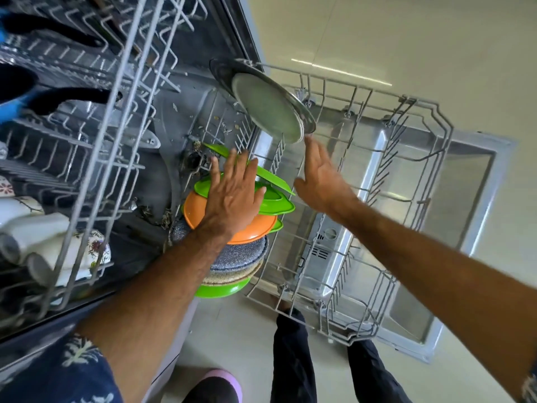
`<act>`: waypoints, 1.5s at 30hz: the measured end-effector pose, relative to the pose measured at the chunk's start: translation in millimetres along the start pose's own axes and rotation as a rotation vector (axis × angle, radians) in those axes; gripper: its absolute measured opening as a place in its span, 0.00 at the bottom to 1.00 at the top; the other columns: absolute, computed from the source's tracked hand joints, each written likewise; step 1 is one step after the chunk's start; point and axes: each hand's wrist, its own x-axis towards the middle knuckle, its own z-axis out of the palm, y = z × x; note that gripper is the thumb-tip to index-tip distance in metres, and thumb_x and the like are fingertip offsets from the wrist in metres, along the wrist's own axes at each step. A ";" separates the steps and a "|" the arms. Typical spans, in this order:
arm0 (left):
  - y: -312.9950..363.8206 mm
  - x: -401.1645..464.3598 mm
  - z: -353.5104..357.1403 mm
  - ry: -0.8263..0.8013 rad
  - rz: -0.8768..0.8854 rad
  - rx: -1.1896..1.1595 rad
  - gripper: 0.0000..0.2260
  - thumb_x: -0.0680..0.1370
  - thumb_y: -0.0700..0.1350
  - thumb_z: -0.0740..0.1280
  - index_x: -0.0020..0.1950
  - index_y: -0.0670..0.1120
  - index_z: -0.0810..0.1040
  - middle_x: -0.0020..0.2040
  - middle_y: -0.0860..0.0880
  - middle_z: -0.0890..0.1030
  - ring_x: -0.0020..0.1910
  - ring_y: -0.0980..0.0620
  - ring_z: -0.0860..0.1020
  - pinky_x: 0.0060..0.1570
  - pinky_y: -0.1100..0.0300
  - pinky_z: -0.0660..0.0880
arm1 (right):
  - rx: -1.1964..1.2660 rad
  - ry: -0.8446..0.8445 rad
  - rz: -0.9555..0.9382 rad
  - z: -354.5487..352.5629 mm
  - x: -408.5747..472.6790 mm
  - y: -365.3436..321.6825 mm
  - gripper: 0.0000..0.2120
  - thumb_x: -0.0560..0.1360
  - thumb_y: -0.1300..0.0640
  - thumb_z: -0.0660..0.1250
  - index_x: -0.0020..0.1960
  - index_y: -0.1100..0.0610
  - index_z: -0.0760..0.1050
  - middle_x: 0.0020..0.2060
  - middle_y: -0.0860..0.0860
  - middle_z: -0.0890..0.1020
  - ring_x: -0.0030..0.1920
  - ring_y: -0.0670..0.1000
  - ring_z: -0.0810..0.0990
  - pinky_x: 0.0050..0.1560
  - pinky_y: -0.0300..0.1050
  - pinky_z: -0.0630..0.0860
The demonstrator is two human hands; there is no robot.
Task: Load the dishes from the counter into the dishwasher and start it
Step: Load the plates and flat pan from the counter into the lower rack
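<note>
Steel plate [268, 107] and coloured plates [232, 225] already stand along the lower rack's [406, 199] near edge; our left hand [232, 196] presses them flat, right hand [321, 175] open. Starting apparently remains.

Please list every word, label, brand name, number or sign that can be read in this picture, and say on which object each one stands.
There is no readable text in this picture.
Detergent compartment on the open dishwasher door: any marks there are too small and blurred to read.
Cups in the upper rack: only flower patterns, no letters.
Steel plates and coloured plates in the lower rack: no print visible.
</note>
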 end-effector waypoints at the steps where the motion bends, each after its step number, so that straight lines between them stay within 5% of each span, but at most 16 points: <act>1: 4.7 -7.0 -6.1 0.002 0.008 -0.012 0.30 0.83 0.60 0.48 0.81 0.45 0.52 0.82 0.43 0.50 0.81 0.43 0.46 0.77 0.36 0.45 | -0.005 -0.016 0.007 -1.4 -16.0 2.7 0.37 0.75 0.69 0.63 0.78 0.66 0.48 0.75 0.63 0.59 0.74 0.61 0.61 0.72 0.45 0.61; 8: 43.1 -107.7 -73.8 0.055 -0.005 -0.067 0.32 0.80 0.59 0.58 0.80 0.43 0.59 0.81 0.41 0.55 0.81 0.40 0.51 0.77 0.38 0.50 | -0.279 -0.072 -0.248 -40.9 -112.6 -22.9 0.35 0.72 0.60 0.68 0.74 0.72 0.61 0.69 0.70 0.69 0.69 0.69 0.69 0.71 0.61 0.66; 12: 65.0 -197.1 -124.1 0.107 -0.030 -0.181 0.31 0.78 0.56 0.62 0.77 0.42 0.65 0.79 0.39 0.61 0.79 0.39 0.58 0.74 0.37 0.59 | -0.509 -0.217 -0.331 -82.1 -170.8 -75.5 0.40 0.79 0.46 0.64 0.80 0.60 0.47 0.79 0.61 0.53 0.79 0.60 0.52 0.77 0.59 0.53; 15: 78.1 -281.0 -161.2 0.086 -0.074 -0.204 0.31 0.80 0.58 0.57 0.79 0.42 0.62 0.80 0.39 0.59 0.79 0.39 0.57 0.74 0.38 0.60 | -0.596 -0.263 -0.424 -108.3 -223.3 -123.3 0.42 0.78 0.41 0.61 0.81 0.59 0.45 0.80 0.60 0.49 0.80 0.59 0.48 0.77 0.61 0.52; 19: 83.4 -383.5 -200.7 0.122 -0.167 -0.216 0.32 0.80 0.59 0.55 0.78 0.41 0.63 0.80 0.40 0.58 0.79 0.40 0.57 0.74 0.37 0.58 | -0.697 -0.329 -0.551 -127.4 -285.0 -189.2 0.43 0.74 0.31 0.45 0.81 0.56 0.44 0.80 0.57 0.47 0.80 0.58 0.46 0.78 0.61 0.49; 23: 67.9 -488.4 -230.1 0.207 -0.244 -0.182 0.33 0.82 0.59 0.54 0.81 0.42 0.55 0.82 0.41 0.49 0.81 0.41 0.50 0.75 0.37 0.56 | -0.725 -0.313 -0.810 -122.3 -342.9 -258.5 0.41 0.78 0.35 0.55 0.81 0.56 0.47 0.80 0.57 0.49 0.80 0.58 0.47 0.78 0.61 0.51; 31: -11.2 -675.7 -219.2 0.431 -0.684 -0.277 0.31 0.80 0.56 0.59 0.80 0.43 0.60 0.81 0.41 0.55 0.80 0.41 0.53 0.75 0.36 0.56 | -0.851 -0.262 -1.199 -37.1 -427.4 -405.7 0.39 0.77 0.36 0.58 0.79 0.58 0.57 0.79 0.58 0.57 0.78 0.59 0.57 0.75 0.61 0.59; 39: -72.0 -892.0 -119.1 0.323 -1.203 -0.387 0.33 0.79 0.61 0.54 0.79 0.44 0.63 0.81 0.44 0.57 0.80 0.43 0.56 0.74 0.36 0.59 | -0.843 -0.452 -1.486 110.5 -521.0 -560.8 0.40 0.75 0.50 0.68 0.80 0.56 0.51 0.80 0.57 0.51 0.78 0.60 0.57 0.75 0.59 0.60; 45: -118.7 -982.5 -70.4 0.287 -1.502 -0.502 0.34 0.79 0.63 0.45 0.81 0.46 0.55 0.82 0.47 0.50 0.81 0.46 0.46 0.77 0.42 0.43 | -0.830 -0.619 -1.635 223.9 -560.4 -649.3 0.37 0.76 0.52 0.67 0.80 0.56 0.53 0.80 0.56 0.51 0.76 0.59 0.62 0.74 0.57 0.63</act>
